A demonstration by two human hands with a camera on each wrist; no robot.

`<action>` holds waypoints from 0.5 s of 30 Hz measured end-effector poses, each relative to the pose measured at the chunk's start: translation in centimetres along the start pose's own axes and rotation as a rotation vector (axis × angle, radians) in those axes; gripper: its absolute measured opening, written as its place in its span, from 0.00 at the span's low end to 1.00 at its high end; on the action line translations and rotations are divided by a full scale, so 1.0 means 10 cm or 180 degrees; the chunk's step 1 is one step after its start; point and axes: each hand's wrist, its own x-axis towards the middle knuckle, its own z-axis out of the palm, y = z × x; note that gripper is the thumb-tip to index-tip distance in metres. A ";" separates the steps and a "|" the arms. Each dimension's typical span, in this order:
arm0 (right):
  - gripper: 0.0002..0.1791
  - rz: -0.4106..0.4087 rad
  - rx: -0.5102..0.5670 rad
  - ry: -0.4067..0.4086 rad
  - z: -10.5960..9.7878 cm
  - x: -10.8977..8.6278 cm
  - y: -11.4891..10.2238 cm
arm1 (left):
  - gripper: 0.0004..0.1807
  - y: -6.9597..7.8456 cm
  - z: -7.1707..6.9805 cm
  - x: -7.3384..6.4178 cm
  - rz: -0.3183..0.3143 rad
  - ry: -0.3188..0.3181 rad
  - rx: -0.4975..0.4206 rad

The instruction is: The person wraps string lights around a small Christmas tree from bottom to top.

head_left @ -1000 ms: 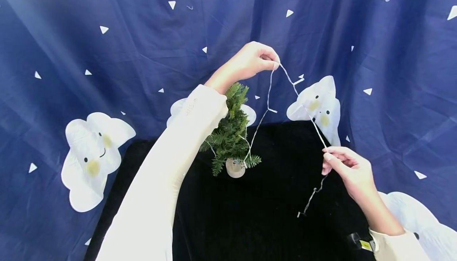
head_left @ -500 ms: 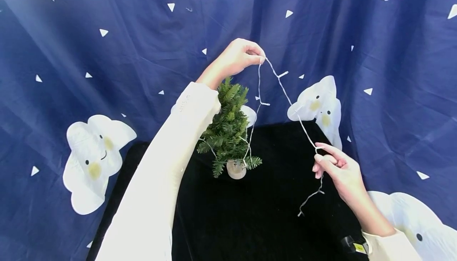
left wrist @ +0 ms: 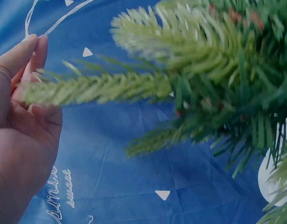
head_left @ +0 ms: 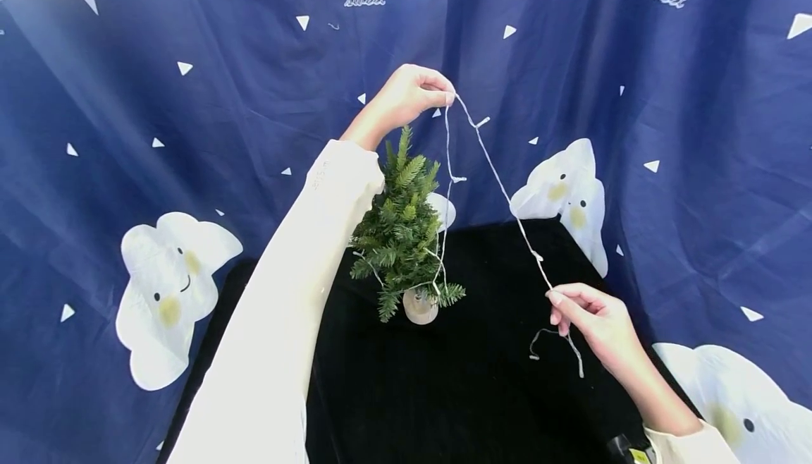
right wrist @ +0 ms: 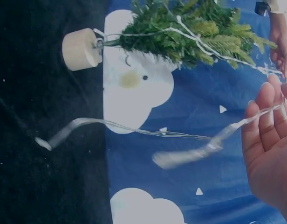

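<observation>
A small artificial Christmas tree (head_left: 402, 231) stands on a round wooden base (head_left: 421, 307). Its lower branches carry part of a white string of lights (head_left: 497, 178). Above and right of the treetop, my left hand (head_left: 412, 94) pinches the string between thumb and fingertips. From there one length drops to the tree and another slants down to my right hand (head_left: 593, 323), which pinches it lower at the right. The loose end (right wrist: 181, 156) dangles below that hand. My left sleeve hides the tree's left side. In the left wrist view a branch (left wrist: 101, 88) overlaps the left hand.
Black cloth (head_left: 469, 379) covers the table under the tree. Close behind hangs a dark blue curtain (head_left: 254, 62) with white triangles and smiling clouds. A small black item with a yellow label (head_left: 637, 455) shows by my right cuff.
My left hand has moved left and slightly up with the string, closer over the treetop. My right hand has shifted a little left and down, and the slanting length now hangs straighter.
</observation>
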 end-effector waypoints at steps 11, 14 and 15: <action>0.06 0.0107 -0.0093 -0.0237 0.13 -0.04 -0.03 | 0.10 -0.35 -0.12 0.11 -0.0108 0.0080 -0.0057; 0.06 0.0084 -0.0114 -0.0223 0.15 -0.05 -0.06 | 0.11 -0.45 -0.14 0.11 -0.0172 0.0073 0.0015; 0.06 0.0072 -0.0116 -0.0220 0.15 -0.05 -0.07 | 0.11 -0.47 -0.15 0.11 -0.0205 0.0073 0.0028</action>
